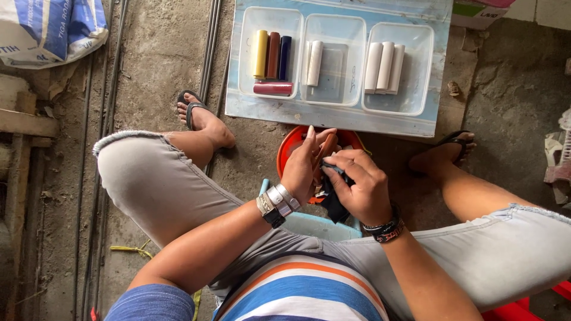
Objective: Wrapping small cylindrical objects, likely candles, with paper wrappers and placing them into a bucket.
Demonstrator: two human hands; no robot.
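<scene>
Just above orange bowl (291, 145): left hand (303, 169) clasps brown tube (329, 145), right hand (360, 187) pinches dark cloth (333, 199) against it; tube likely light, rigid, slick—best gripped mid-length.

You look down on a rough grey concrete floor (160, 53) in flat daylight. Thin metal rods (209, 47) lie along it. A woven sack (50, 27) sits top left, with wooden planks (24, 125) at the left edge.
</scene>
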